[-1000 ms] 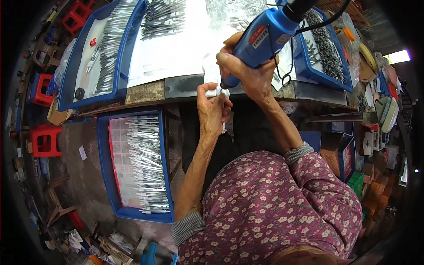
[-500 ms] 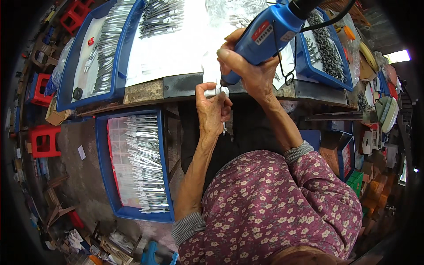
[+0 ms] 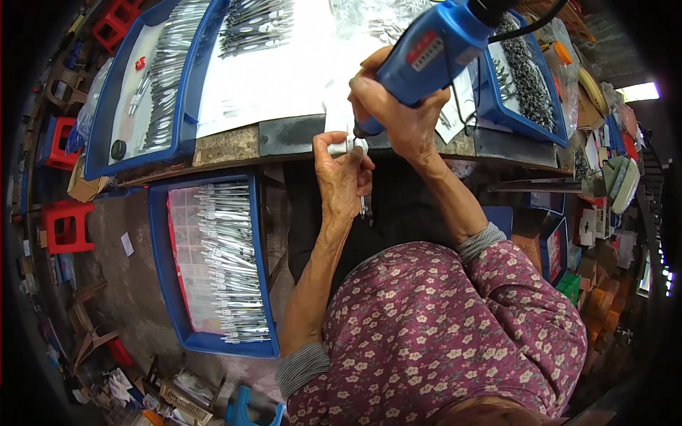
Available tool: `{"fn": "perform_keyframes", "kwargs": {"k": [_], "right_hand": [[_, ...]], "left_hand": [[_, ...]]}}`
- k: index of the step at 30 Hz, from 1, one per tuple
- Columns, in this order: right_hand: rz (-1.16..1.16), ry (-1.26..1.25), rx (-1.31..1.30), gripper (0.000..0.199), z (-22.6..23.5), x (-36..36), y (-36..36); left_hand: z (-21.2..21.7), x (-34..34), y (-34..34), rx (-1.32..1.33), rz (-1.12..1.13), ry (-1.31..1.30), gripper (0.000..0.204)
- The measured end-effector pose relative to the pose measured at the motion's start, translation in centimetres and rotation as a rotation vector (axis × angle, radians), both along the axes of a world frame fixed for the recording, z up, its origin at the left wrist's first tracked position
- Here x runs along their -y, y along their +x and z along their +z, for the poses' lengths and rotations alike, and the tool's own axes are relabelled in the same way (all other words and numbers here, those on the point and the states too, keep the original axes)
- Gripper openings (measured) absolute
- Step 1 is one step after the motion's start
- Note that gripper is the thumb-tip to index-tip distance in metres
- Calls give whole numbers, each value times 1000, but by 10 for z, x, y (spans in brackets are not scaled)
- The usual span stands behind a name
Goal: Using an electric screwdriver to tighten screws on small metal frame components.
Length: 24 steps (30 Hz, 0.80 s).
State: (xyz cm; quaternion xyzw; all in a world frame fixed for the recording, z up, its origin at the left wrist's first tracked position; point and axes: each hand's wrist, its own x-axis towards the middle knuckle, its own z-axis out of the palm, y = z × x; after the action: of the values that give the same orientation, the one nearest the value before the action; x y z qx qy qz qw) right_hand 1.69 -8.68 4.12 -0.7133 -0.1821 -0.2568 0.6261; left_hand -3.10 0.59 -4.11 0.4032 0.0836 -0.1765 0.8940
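Observation:
My right hand [image 3: 405, 113] is wrapped round a blue electric screwdriver [image 3: 430, 53], tilted so its nose points down and left. Its tip meets a small white and metal part [image 3: 357, 144] at the table's front edge. That part is pinched in my left hand [image 3: 341, 170], with a thin metal end hanging below the fingers. My fingers and the tool's nose hide most of the part, so its exact kind does not show.
Blue trays of long slim metal pieces stand on the table at left [image 3: 174, 78] and beside my left knee [image 3: 266, 298]. At right, another blue tray [image 3: 561, 131] holds small dark parts. A black cable [image 3: 533, 28] runs from the screwdriver. Red stools [image 3: 67, 226] stand at far left.
The view has shifted slightly. Both hands keep their hold, and the screwdriver's tip stays on the part; its loose cord has swung a little.

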Motion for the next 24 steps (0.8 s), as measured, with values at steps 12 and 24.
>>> {"fn": "perform_keyframes", "kwargs": {"k": [12, 24], "right_hand": [[11, -63, -90, 13, 5, -9, 2], [82, 141, -147, 15, 17, -5, -5]], "left_hand": [[-1, 0, -1, 6, 15, 0, 24], [5, 0, -3, 14, 20, 34, 25]]}}
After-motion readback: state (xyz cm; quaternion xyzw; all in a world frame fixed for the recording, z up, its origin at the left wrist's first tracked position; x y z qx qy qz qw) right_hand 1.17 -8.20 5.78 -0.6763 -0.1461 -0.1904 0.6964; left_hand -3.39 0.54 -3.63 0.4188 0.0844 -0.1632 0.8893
